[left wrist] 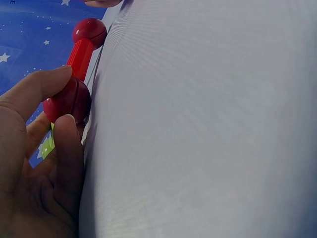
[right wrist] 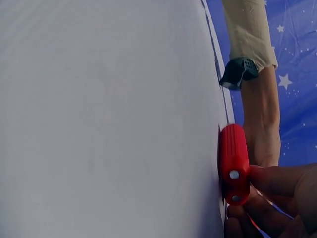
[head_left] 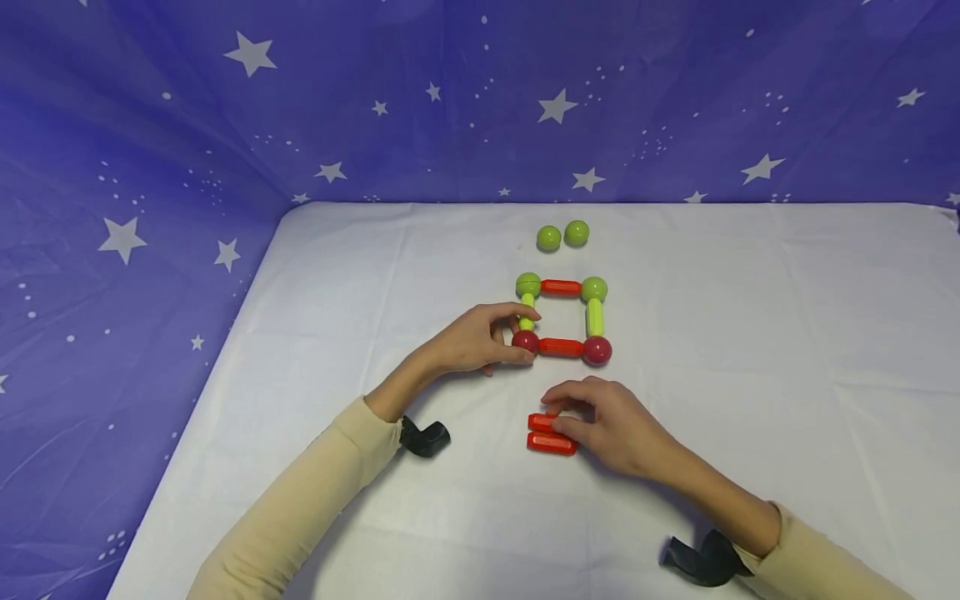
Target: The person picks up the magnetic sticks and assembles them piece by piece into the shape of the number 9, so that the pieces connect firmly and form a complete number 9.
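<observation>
A square frame of balls and rods lies on the table. Two dark red balls form its near corners, and green balls its far ones. My left hand (head_left: pixel 480 337) holds the near left red ball (left wrist: pixel 68 101) between thumb and fingers, with one finger over the yellow-green rod (head_left: pixel 527 310). The red rod (head_left: pixel 561 347) joins that ball to the other red ball (head_left: pixel 597 351). Closer to me, two loose red rods lie side by side. My right hand (head_left: pixel 611 425) pinches the farther rod (head_left: pixel 541 422), its thumb hiding one end. The nearer rod (head_left: pixel 551 443) lies beside the thumb.
Beyond the frame, two loose green balls (head_left: pixel 549 238) sit close together on the white tablecloth (head_left: pixel 750 333). A blue starry cloth (head_left: pixel 450 150) hangs behind and at the left. Dark curved wrist pieces (head_left: pixel 426 439) stick out from both sleeves.
</observation>
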A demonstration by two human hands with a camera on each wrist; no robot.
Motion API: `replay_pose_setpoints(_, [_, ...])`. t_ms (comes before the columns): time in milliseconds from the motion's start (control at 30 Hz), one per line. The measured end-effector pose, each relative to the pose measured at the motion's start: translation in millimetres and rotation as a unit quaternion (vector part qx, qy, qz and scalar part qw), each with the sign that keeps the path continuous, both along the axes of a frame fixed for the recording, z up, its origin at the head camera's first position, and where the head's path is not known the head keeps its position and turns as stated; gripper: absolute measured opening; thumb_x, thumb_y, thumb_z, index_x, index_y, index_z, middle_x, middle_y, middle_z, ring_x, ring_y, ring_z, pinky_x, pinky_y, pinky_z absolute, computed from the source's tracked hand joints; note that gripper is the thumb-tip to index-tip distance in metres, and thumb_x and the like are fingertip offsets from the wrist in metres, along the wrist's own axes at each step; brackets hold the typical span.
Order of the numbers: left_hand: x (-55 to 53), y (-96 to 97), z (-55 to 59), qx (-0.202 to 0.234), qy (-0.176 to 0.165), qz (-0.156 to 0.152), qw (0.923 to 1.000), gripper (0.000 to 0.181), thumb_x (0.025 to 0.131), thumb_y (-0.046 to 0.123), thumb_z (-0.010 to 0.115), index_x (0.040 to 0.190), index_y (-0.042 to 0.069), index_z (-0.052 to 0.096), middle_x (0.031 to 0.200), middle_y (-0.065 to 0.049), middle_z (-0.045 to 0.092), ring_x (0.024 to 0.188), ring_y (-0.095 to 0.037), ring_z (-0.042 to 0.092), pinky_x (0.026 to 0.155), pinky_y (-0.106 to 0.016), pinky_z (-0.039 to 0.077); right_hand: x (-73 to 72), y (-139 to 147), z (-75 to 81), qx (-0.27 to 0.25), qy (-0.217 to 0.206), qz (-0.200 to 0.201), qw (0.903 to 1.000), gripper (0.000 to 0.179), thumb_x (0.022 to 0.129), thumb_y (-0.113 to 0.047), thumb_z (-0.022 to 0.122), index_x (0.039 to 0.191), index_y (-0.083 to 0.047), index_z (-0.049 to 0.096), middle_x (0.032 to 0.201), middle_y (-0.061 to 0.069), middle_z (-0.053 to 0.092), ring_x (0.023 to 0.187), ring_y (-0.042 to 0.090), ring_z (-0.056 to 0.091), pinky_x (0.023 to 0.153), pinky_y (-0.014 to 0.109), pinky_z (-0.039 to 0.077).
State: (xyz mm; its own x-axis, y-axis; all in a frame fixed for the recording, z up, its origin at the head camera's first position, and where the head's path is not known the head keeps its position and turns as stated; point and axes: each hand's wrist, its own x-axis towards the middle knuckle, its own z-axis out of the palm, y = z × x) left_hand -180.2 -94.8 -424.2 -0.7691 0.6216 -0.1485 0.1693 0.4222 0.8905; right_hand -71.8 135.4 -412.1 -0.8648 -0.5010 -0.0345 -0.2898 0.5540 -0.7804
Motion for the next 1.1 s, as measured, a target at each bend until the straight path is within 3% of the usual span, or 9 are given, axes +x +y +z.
replay_pose_setpoints(267, [1.1,-0.2,0.9,-0.006,-0.003,0.003,1.0,0.052,0.083,0.021,0.082,0.129,0.016,0.06,0.102,-0.004,0.058,0.05,-0.021,0.052,0.046,-0.032,0.048,-2.3,13,2.9,0.011,0.004,-0.005,0.9999,0.023,0.086,-0.003,0.074,0.107,-0.011,0.072,0.089,-0.013,0.066,0.081,0.009,0.058,0.074,0.03,0.05])
replay_pose_setpoints(467, [1.2,-0.3,1.5,-0.007,-0.007,0.001,0.9999,0.051,0.083,0.021,0.081,0.13,0.016,0.06,0.103,-0.004,0.058,0.05,-0.02,0.052,0.047,-0.032,0.049,-1.5,24,3.6,0.011,0.014,-0.018,0.9997,0.02,0.087,-0.005,0.074,0.106,-0.013,0.073,0.089,-0.008,0.067,0.081,0.009,0.058,0.075,0.03,0.05])
replay_pose_setpoints(667, [0.3,-0.4,2.0,-0.006,-0.009,0.001,0.9999,0.051,0.083,0.021,0.081,0.13,0.016,0.06,0.103,-0.004,0.058,0.051,-0.02,0.052,0.047,-0.032,0.048,-0.7,28,3.4,0.021,-0.002,-0.025,0.9995,0.025,0.085,-0.013,0.078,0.109,-0.013,0.073,0.092,-0.011,0.067,0.082,0.013,0.056,0.073,0.03,0.048])
replay_pose_setpoints(1100, [-0.6,-0.5,1.2,-0.011,-0.001,-0.003,0.9999,0.05,0.084,0.022,0.08,0.13,0.016,0.06,0.104,-0.004,0.058,0.051,-0.02,0.052,0.048,-0.031,0.048,-0.1,27,2.4,0.026,0.03,0.012,0.9991,0.03,0.083,-0.006,0.078,0.111,-0.013,0.072,0.098,-0.009,0.065,0.082,0.012,0.054,0.072,0.029,0.048])
